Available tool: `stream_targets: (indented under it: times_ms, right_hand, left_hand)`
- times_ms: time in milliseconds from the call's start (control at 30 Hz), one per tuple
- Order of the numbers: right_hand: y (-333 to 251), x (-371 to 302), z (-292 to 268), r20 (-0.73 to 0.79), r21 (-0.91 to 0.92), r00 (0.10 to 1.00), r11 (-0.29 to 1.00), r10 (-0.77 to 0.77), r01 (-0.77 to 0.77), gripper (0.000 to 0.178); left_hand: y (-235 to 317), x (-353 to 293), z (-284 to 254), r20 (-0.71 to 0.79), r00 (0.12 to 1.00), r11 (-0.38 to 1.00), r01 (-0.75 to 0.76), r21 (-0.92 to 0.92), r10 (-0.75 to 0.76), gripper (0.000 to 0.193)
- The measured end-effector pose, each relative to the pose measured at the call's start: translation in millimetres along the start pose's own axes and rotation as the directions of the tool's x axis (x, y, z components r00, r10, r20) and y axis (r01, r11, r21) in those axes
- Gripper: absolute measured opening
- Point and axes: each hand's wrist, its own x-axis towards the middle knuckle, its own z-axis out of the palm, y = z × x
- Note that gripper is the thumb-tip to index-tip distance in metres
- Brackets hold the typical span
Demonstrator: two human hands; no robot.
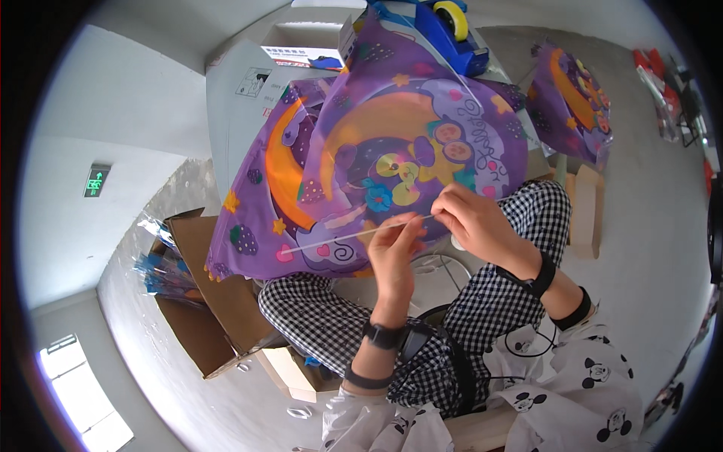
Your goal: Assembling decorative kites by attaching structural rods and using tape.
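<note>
My left hand [395, 252] is closed in a pinch around a thin white rod [339, 239], which slants down to the left. Beside it, my right hand [478, 226] pinches the same rod near its right end. Below and beyond both hands spreads a purple kite [482, 98], a triangular sheet printed with a moon, stars and cartoon figures. It overlaps another purple kite sheet [256, 203] with an orange moon on the left. The sheets drape over the table edge toward my checkered trousers.
On the grey table [233, 98] stand an open white box [309, 41] and a blue tape dispenser [463, 49] with yellow tape. Another purple kite [572, 98] is at the right. Cardboard boxes [218, 309] sit at the left, with blue plastic-wrapped items [169, 275].
</note>
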Motion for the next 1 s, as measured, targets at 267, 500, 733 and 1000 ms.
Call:
stream_targets:
  times_ms: [267,500,733,1000]
  right_hand:
    - [61.9,52.8,31.1,0.084,0.011,0.996,1.0,-0.008,0.007,0.009]
    - [98.3,71.6,53.4,0.111,-0.04,0.993,0.999,-0.026,0.031,0.004]
    - [106.5,67.0,60.9,0.094,-0.064,0.995,0.997,-0.025,0.031,0.004]
    - [105.1,70.6,65.3,0.061,-0.108,0.997,0.993,-0.04,0.046,0.004]
  left_hand:
    - [-7.8,60.6,1.5,-0.008,0.999,0.997,0.033,0.067,-0.032,0.023]
    - [9.5,59.9,-63.1,0.249,0.848,0.281,-0.41,0.868,0.468,0.028]
    - [1.9,90.8,-94.5,0.526,0.654,-0.143,-0.545,0.826,0.543,0.041]
    - [-2.9,96.3,-98.1,0.542,0.693,-0.177,-0.528,0.831,0.475,0.045]
